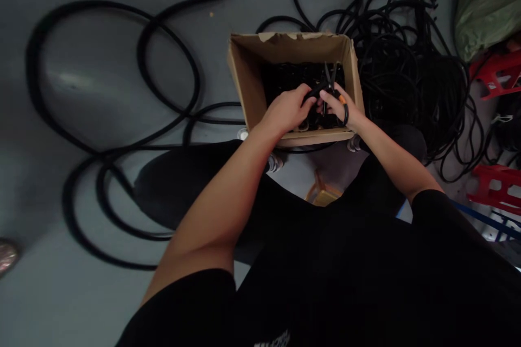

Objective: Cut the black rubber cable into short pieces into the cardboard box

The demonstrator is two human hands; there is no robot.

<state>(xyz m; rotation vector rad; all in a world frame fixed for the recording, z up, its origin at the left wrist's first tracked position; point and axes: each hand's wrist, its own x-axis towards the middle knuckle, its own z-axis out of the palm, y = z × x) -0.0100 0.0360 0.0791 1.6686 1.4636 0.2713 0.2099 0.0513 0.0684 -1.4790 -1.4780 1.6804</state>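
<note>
Over an open cardboard box (249,81), my left hand (287,108) pinches a short piece of black tubing (315,91) between thumb and fingers. My right hand (337,105) is closed on a pair of scissors (330,77) with black and orange handles. The scissor blades point away from me and stand slightly apart, close to the far end of the tubing. Whether the blades touch the tubing I cannot tell. Dark, shiny pieces (291,71) lie inside the box below both hands; their kind is hard to make out.
Thick black tubing (195,81) loops across the grey floor on the left. A tangled heap of black tubing (401,54) lies right of the box. Red plastic stools (499,187) and a greenish bag (486,5) stand at the right. A small wooden object (325,195) shows between my legs.
</note>
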